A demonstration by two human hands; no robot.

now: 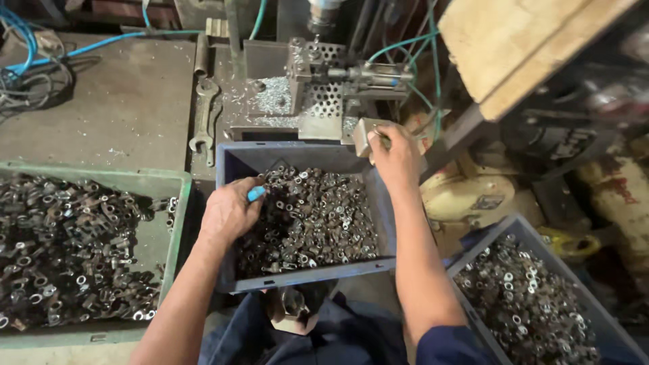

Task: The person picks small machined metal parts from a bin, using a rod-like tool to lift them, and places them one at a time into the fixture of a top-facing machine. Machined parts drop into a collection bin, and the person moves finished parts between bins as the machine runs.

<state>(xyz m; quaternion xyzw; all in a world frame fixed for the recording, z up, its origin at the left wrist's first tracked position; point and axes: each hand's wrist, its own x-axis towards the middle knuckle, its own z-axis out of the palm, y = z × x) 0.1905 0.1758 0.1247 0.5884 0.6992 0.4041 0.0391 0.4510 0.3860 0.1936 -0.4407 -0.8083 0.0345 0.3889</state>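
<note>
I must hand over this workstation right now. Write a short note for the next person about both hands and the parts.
Left hand: in the middle blue bin, on the small metal parts; something light blue shows at its fingers.
Right hand: raised at the bin's far right corner, at a metal block by the drilling fixture.
Green tray at left and a second blue bin at right hold similar parts.
How many are done or left cannot be told.
</note>
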